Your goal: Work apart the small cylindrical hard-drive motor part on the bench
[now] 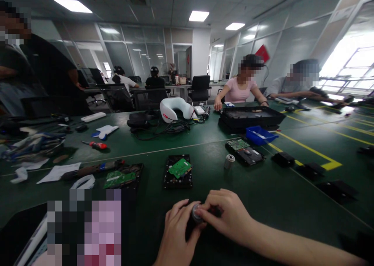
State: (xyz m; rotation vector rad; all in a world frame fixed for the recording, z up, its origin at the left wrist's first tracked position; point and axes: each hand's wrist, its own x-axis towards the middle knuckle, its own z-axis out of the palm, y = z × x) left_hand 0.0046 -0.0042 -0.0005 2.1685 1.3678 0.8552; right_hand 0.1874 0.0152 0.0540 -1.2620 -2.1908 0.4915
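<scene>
The cylinder (pixel 196 214) is partly hidden by the left hand (pixel 179 229) and right hand (pixel 226 211); nearby faces (pixel 247 69) are pixelated.

There are three hard drives (pixel 251 156), two metal cylinders (pixel 229 161), one neck pillow (pixel 173 112) and one blue bin (pixel 259 136).

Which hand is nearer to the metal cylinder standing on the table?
Right. The right hand is on the near side of the cylinder, not touching it; the left hand is farther off, nearer the wearer and to the left.
</scene>
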